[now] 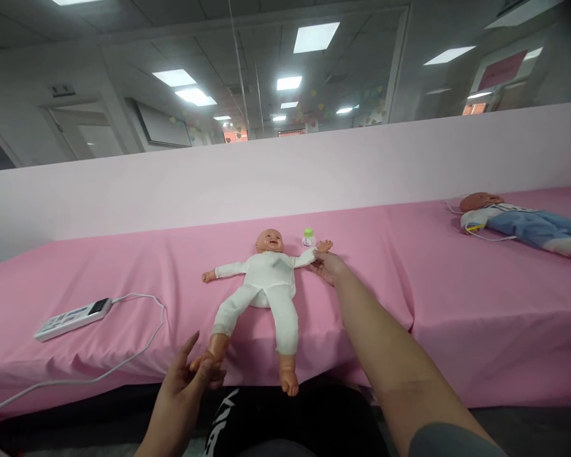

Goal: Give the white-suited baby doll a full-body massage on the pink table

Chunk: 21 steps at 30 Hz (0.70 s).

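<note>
Doll (pixel 269 273) lies face-up, left hand (pixel 186 384) holding its foot (pixel 216 350), right hand (pixel 329 267) its forearm (pixel 305 258). Bottle (pixel 308 238) stands by that arm, device (pixel 73 318) left, another doll (pixel 528 223) right.

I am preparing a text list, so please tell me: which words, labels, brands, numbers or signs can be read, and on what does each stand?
No text can be read with certainty.
White letters on black clothing: tilted, unclear.
Label on the bottle near the doll: too small.
White handheld device, left: markings too small.
Red panel, upper right: too blurred.
</note>
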Each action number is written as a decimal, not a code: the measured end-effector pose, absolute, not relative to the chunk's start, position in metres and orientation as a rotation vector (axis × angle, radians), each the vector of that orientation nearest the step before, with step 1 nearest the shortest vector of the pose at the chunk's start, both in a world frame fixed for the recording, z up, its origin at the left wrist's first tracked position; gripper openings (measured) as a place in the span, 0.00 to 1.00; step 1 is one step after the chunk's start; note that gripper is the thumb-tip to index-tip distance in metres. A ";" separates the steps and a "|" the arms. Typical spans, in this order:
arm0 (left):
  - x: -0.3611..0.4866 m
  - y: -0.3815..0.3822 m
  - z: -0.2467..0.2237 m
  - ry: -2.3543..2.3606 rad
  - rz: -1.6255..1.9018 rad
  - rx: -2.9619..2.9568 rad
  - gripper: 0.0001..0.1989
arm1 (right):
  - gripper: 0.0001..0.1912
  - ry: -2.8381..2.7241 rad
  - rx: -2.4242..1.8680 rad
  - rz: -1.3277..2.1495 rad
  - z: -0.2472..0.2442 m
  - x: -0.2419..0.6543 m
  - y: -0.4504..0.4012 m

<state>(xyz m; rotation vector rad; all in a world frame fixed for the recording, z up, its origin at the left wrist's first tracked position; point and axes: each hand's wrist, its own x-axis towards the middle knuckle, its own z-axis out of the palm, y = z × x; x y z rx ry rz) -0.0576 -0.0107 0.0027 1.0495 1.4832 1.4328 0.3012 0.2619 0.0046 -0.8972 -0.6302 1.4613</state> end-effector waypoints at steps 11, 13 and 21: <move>-0.056 0.044 0.046 1.583 1.574 1.261 0.32 | 0.22 -1.228 -1.008 0.814 0.013 0.262 0.251; -0.045 0.067 0.054 1.532 1.587 1.342 0.30 | 0.20 -1.488 -0.989 0.693 0.015 0.248 0.244; -0.011 0.150 0.045 1.498 1.498 1.489 0.24 | 0.27 -1.942 -1.015 0.310 0.007 0.230 0.242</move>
